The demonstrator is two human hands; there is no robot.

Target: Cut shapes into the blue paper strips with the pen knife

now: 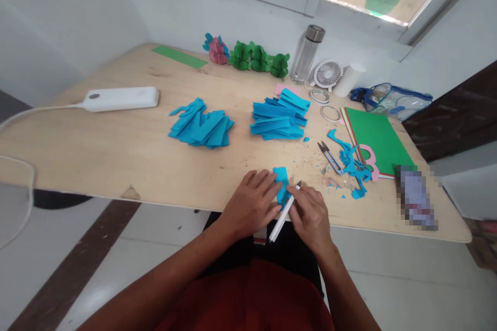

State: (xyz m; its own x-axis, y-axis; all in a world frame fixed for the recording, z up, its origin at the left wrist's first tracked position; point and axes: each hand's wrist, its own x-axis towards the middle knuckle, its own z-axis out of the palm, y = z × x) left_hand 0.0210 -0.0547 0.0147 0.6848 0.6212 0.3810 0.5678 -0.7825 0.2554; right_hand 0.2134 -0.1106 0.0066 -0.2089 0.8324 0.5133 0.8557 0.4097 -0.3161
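My right hand [311,213] is closed on a white pen [282,219], its dark end pointing up and away from me. Beneath the pen, near the table's front edge, lies a small blue paper strip [281,178]. My left hand [250,200] is flat beside that strip, fingers stretched out, fingertips touching its left side. Beyond my hands are a pile of blue paper strips [277,118] and, farther left, a pile of blue paper pieces [202,126]. Thread snips [330,158] rest to the right, next to tangled blue paper scraps [351,161].
A green paper stack [382,137] and a pixelated object [417,199] are at the right. Along the wall stand green paper figures [258,58], a glass bottle [306,57] and a small fan [328,74]. A white power strip [124,99] with a cord lies left.
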